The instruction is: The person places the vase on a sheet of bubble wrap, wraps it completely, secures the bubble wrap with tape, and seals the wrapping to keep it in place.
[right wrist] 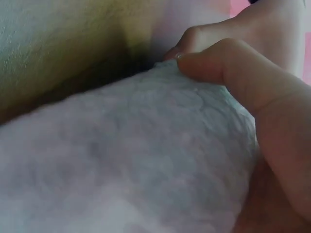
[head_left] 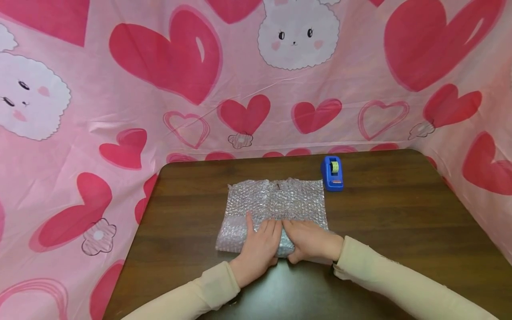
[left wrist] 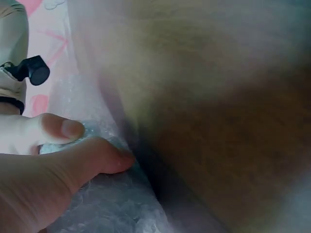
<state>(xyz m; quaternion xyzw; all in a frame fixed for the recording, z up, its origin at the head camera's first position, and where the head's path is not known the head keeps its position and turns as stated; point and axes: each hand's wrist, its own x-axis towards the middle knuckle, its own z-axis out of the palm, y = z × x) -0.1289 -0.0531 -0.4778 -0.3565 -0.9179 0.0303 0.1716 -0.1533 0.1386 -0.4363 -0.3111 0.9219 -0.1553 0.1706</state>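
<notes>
A sheet of clear bubble wrap (head_left: 296,200) lies on the table, its near part folded over into a thick roll. Something pale bluish shows through the roll between the hands; what it is stays hidden. My left hand (head_left: 258,246) grips the roll's near side, fingers over the top and thumb (left wrist: 114,158) on the front edge. Close beside it, my right hand (head_left: 310,240) holds the roll the same way, fingertips almost meeting the left ones. In the right wrist view, the right thumb (right wrist: 209,65) presses the edge of the wrap (right wrist: 131,150).
A blue tape dispenser (head_left: 333,173) with a roll of tape stands just beyond the wrap's far right corner. The dark wooden table (head_left: 192,191) reaches back to a pink cloth (head_left: 280,89) printed with hearts, which hangs behind and along both sides.
</notes>
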